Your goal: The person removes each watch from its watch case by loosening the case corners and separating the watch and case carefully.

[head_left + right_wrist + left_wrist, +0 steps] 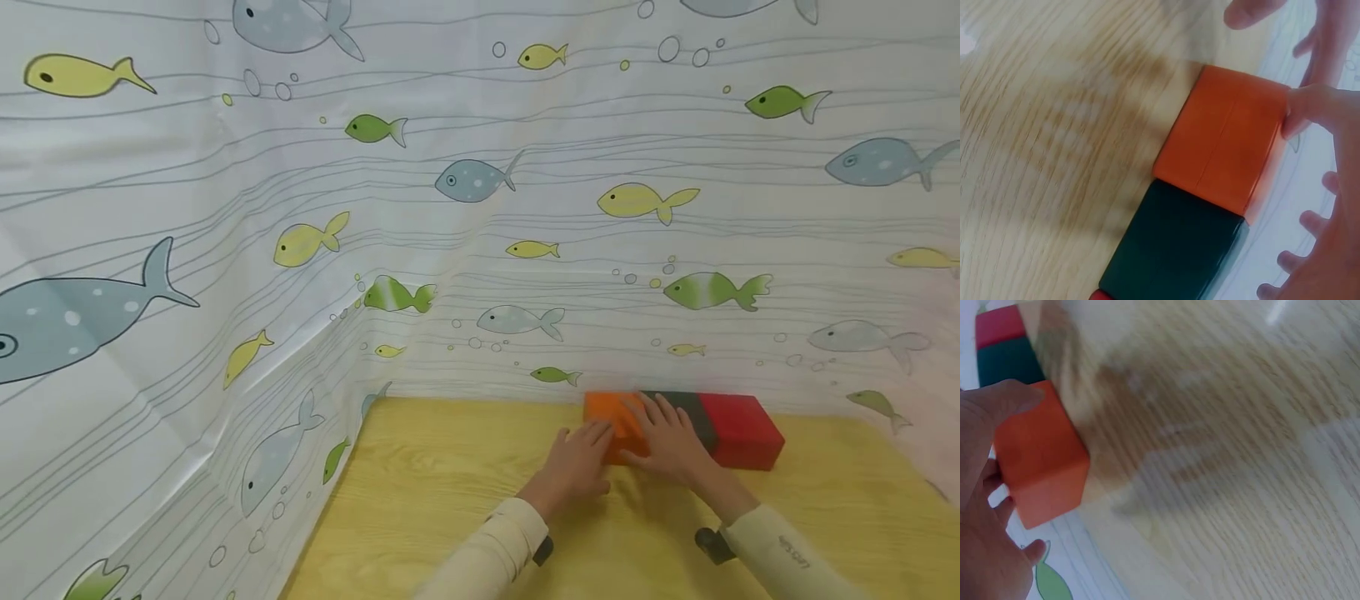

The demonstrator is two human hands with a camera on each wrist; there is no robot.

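Observation:
Against the patterned wall lies a row of blocks, an orange block point(609, 405) on the left, a dark green block point(699, 418) in the middle and a red block point(744, 418) on the right. My left hand point(573, 465) reaches to the left end of the orange block, and its thumb overlaps the orange face in the left wrist view. Fingers spread, my right hand point(673, 443) lies over the orange and green tops. In the right wrist view its thumb point(1316, 106) is right at the orange block's edge, its other fingers extended apart.
A wood-grain table top point(450, 483) spreads in front of the blocks. White sheeting with printed fish point(517, 321) rises behind and at the left. Small dark devices point(712, 546) sit at the wrists by the light sleeves point(487, 554).

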